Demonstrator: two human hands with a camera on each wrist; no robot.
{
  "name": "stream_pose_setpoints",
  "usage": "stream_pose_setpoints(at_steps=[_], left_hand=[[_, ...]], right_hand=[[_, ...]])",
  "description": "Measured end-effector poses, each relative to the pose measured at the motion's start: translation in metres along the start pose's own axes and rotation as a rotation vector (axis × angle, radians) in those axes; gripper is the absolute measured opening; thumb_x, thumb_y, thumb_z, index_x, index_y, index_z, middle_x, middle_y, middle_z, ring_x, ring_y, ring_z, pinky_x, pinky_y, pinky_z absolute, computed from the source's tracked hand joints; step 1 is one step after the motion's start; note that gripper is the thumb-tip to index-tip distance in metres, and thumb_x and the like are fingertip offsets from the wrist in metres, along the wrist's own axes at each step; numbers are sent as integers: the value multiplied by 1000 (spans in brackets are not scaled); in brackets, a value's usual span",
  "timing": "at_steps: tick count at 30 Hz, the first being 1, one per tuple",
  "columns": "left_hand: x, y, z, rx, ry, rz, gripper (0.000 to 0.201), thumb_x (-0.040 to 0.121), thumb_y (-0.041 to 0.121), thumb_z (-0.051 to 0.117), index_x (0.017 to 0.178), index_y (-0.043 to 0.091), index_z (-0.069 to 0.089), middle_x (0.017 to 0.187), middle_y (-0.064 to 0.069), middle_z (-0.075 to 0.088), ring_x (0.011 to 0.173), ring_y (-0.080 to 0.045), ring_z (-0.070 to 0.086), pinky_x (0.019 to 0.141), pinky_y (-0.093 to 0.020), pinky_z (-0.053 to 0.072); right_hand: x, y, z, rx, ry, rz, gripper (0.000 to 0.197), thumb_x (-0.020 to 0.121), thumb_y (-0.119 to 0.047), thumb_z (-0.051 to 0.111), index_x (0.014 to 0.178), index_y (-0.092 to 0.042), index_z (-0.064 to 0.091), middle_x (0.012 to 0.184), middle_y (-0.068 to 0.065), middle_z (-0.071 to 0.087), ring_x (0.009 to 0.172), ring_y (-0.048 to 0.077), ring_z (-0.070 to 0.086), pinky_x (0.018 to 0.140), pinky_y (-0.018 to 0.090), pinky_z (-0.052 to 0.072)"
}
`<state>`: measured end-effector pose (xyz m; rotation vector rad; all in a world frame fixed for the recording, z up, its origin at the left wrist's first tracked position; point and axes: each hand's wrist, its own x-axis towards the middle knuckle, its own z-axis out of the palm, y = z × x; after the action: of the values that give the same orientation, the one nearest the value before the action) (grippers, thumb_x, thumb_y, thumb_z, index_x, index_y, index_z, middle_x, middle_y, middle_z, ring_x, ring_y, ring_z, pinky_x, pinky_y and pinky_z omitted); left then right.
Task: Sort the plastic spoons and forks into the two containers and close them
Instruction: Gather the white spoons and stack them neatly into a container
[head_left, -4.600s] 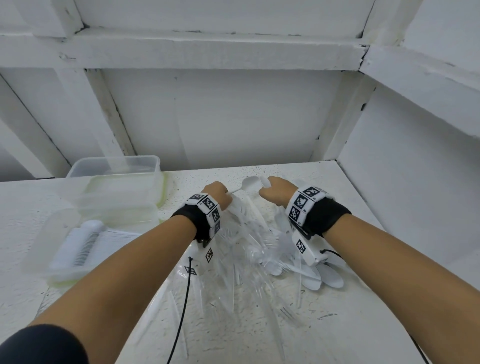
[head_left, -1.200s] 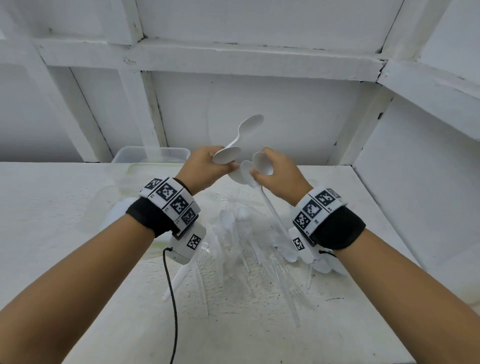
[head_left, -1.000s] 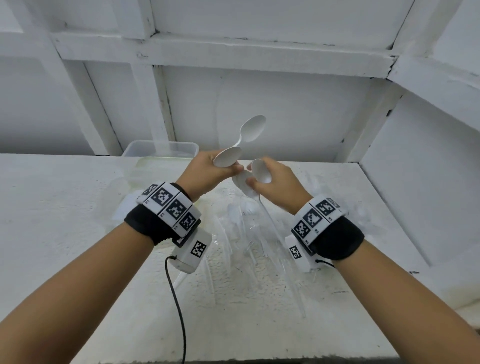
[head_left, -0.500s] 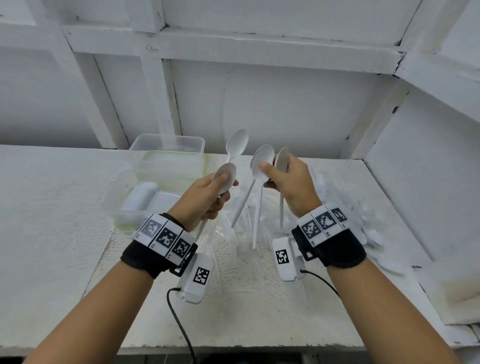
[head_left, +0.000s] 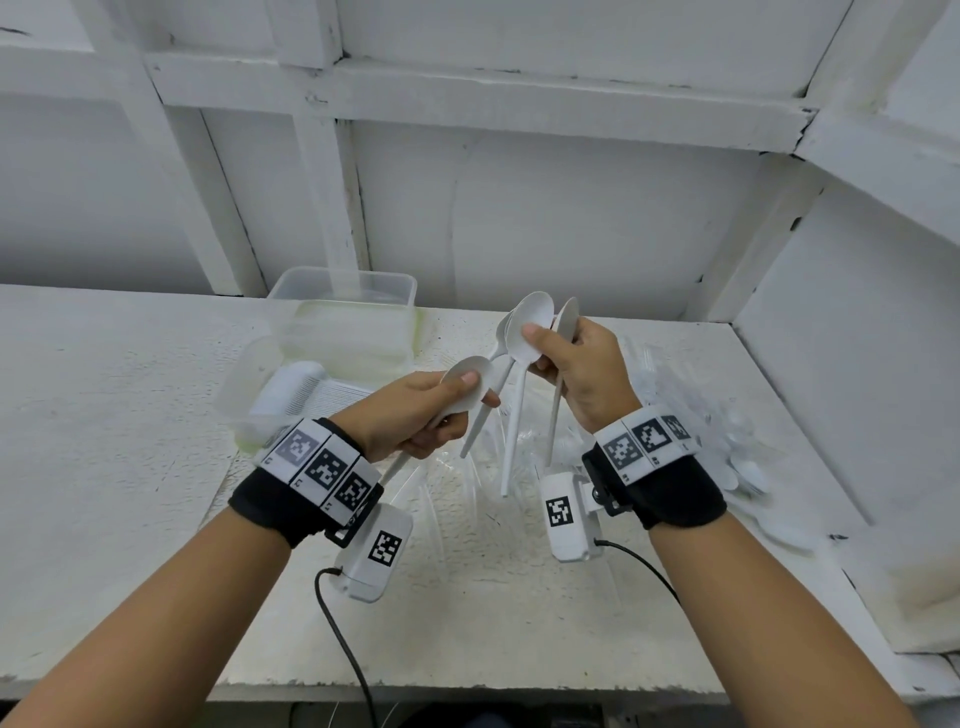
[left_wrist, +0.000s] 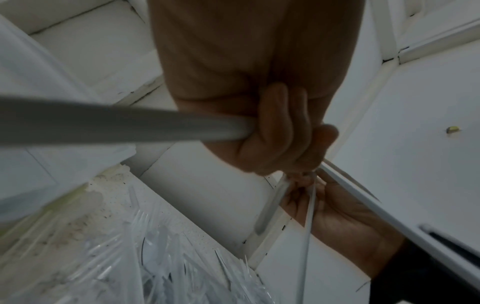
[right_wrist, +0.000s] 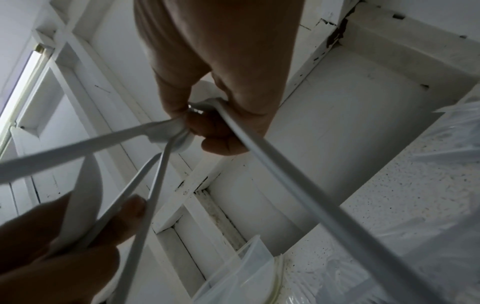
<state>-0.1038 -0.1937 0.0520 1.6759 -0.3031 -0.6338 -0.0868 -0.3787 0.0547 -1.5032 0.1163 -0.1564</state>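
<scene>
My left hand (head_left: 457, 410) grips one white plastic spoon (head_left: 467, 384), thumb on its bowl, handle running down past the wrist. My right hand (head_left: 550, 353) pinches several white spoons (head_left: 530, 327) by their bowls, handles hanging down and fanned apart. In the left wrist view my fingers (left_wrist: 275, 131) curl round the blurred spoon handle (left_wrist: 130, 121). The right wrist view shows my right fingers (right_wrist: 179, 102) bunching the spoon necks (right_wrist: 166, 131). Clear forks (head_left: 467, 499) lie heaped on the shelf below both hands. Two clear containers sit at the back left: an empty one (head_left: 345, 283), and a nearer one (head_left: 249, 364) holding white cutlery.
More white spoons (head_left: 737, 462) lie scattered on the white shelf (head_left: 104, 467) to the right. White walls close in behind and on the right. The shelf's front edge (head_left: 467, 691) runs under my forearms, and cables hang from the wrist cameras.
Both hands have drawn closer together and sunk a little. The spoon that stood tall above my left hand now leans in beside the bunch in my right hand.
</scene>
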Motion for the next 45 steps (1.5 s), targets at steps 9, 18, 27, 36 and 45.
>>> stream_pose_setpoints(at_steps=[9, 18, 27, 36, 45], left_hand=[[0, -8, -16, -51, 309, -50, 25, 101, 29, 34, 96, 14, 53, 66, -1, 52, 43, -9, 35, 41, -18, 29], [10, 3, 2, -244, 275, 45, 23, 101, 20, 34, 105, 15, 56, 92, -8, 64, 83, -22, 64, 72, -32, 53], [1, -2, 26, -322, 23, 22, 26, 98, 37, 39, 99, 13, 50, 66, -6, 55, 56, -18, 56, 58, -30, 53], [6, -16, 27, -316, 163, -27, 12, 99, 12, 36, 102, 17, 47, 61, -1, 52, 49, -11, 42, 50, -23, 35], [16, -15, 37, -399, 242, -53, 34, 99, 44, 33, 101, 16, 52, 64, 2, 45, 55, -9, 37, 55, -23, 31]], right_hand=[[7, -5, -17, 33, 176, -50, 21, 86, -8, 63, 69, -12, 52, 61, 2, 46, 53, 10, 46, 62, 25, 51], [-19, -1, 9, -281, -76, -119, 27, 85, -11, 65, 65, -12, 47, 61, 0, 45, 55, 13, 44, 53, 24, 44], [-31, 13, 16, -283, -92, -165, 29, 85, -15, 66, 65, -20, 46, 53, -15, 47, 50, 0, 40, 52, 18, 36], [-33, 18, 9, -290, -142, -7, 20, 97, -41, 42, 106, -23, 43, 83, -6, 45, 66, 7, 43, 59, 19, 35], [-34, 30, 15, -208, 62, -127, 11, 91, -20, 59, 82, -22, 53, 77, 1, 59, 70, 12, 55, 69, 31, 50]])
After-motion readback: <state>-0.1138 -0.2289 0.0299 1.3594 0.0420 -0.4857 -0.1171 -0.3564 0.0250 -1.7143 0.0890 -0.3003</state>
